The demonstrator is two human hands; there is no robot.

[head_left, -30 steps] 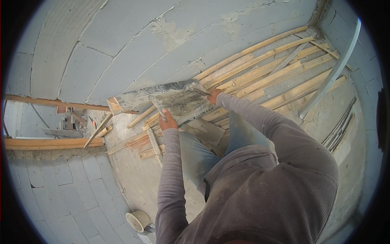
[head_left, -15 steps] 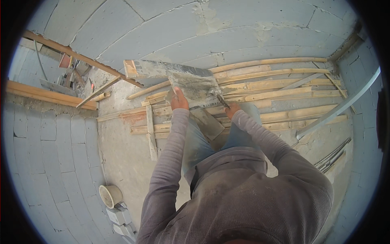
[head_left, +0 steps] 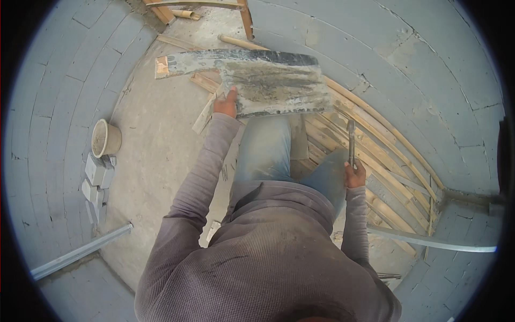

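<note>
My left hand grips the left edge of a flat board smeared with wet-looking grey mortar, its thumb lying on top. A mortar-coated plank with a bare wood end runs along the board's far side and juts out to the left; whether the two are joined I cannot tell. Lower on the right, beside my knee, my right hand is closed round a slim dark tool pointing away from me. Seen nearly edge-on, its kind is unclear. It is apart from the board.
Bamboo poles and timber strips lie along the block wall at right. A mortar-stained bucket stands by the left wall near several pale blocks. Metal bars slant in low on the left and right.
My view has turned left. My right hand has drawn the tool off the board, back toward my right side. My left hand still holds the board.
</note>
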